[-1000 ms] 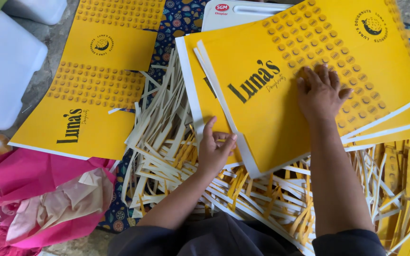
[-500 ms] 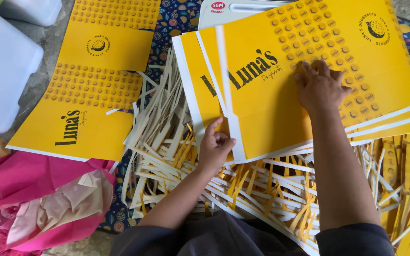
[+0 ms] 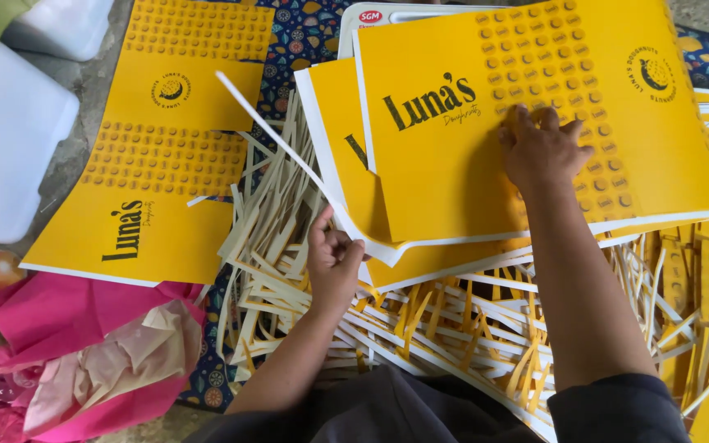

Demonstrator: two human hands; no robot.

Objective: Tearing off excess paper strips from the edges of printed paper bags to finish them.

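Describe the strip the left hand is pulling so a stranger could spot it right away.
Start at the stack of yellow printed sheets under the right hand. At its left edge the left hand pinches a thin white strip. Unlike the heaped offcuts below, it is lifted, running straight up-left.

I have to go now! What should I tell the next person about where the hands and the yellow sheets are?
Left hand pinches a thin white strip, lifted off the top yellow sheet's left edge.
Right hand presses flat on the top yellow sheet of the working stack.
Trimmed strips are piled beneath.
A stack of yellow sheets lies at left.
Left: sheets under the top one keep their white edges.
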